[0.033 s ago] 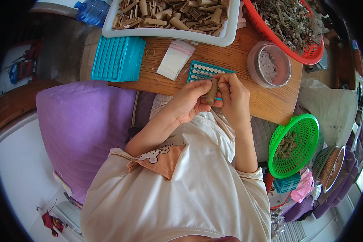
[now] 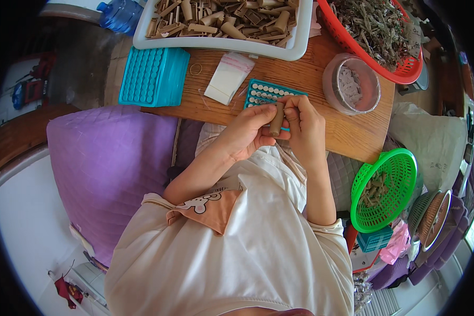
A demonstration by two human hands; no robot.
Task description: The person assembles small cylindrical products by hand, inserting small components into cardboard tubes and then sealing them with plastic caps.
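Here both hands, left hand (image 2: 247, 134) and right hand (image 2: 306, 126), pinch one brown tube (image 2: 276, 119) upright just above the teal tray (image 2: 260, 92) (partly filled, it seems). Next, probably, lowering it squarely into a free hole.

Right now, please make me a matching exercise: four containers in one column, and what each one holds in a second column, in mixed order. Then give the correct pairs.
Containers:
1. white tray
2. red basket
3. green basket
4. clear round tub

Contents:
A. a few brown pieces
B. small white pieces
C. many brown paper tubes
D. dried grey-green herb stalks

Pairs: 1-C, 2-D, 3-A, 4-B
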